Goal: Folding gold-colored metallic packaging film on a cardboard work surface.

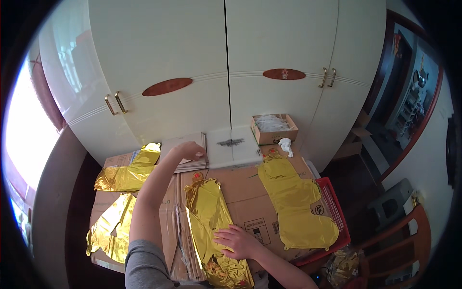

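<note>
My left hand (188,151) reaches to the stack of flat cardboard sheets (185,139) at the back of the table. Its fingers are curled over the stack's right part, and what they grip, if anything, is hidden. My right hand (237,242) lies flat, fingers stretched out, on a folded gold foil balloon (208,207) near the front edge. This balloon is long, narrow and crumpled at its near end. A wider flat gold foil balloon (293,207) is spread out to the right. At the left lie two more gold foil balloons, one farther back (130,172) and one nearer (115,226).
Cardboard (248,192) covers the table. Next to the stack lies a white flat pack (233,147), then an open box of clear plastic (272,126) and a crumpled white tissue (286,146). A red basket (337,212) stands at the right, near a wooden chair (418,231). White cabinets (192,48) rise behind.
</note>
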Demonstrator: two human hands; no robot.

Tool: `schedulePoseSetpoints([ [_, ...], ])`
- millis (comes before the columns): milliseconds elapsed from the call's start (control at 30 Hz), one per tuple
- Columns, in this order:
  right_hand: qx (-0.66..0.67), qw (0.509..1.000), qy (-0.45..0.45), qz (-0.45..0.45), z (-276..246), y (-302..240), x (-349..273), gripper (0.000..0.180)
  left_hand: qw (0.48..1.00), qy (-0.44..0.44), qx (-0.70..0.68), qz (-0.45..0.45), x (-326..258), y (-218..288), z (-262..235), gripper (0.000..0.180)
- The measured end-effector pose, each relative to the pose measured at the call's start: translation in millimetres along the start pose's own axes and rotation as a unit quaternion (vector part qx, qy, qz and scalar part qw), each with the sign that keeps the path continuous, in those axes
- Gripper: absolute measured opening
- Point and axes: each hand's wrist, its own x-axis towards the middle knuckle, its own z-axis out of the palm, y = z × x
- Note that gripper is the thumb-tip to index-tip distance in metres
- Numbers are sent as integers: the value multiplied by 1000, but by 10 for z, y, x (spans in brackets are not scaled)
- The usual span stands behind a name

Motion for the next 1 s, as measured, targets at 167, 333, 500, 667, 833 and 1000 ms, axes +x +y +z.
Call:
schedulePoseSetpoints([
  [167, -5, 1000, -5, -11, 9, -36, 29, 46, 980, 85, 158, -90, -236, 185, -23, 18],
  [333, 29, 999, 42, -17, -10, -26, 57, 46, 946, 238, 214, -58, -808, 688, 53, 11],
  [500, 282, 934, 170, 139, 38, 161, -56, 49, 908, 324, 263, 28, -1646, 1863, 270, 11],
  [667, 671, 618, 188, 363, -517, 9, 572, 45, 921, 302, 219, 114, -2087, 2421, 735, 13],
  [833, 604, 731, 156, 277, -426, 301, 520, 50, 927, 366, 20, 79, -2259, 2250, 792, 44],
  [1000, 553, 759, 169, 300, -345, 335, 393, 56, 862, 431, -211, -163, -2545, 1655, 1320, 81],
])
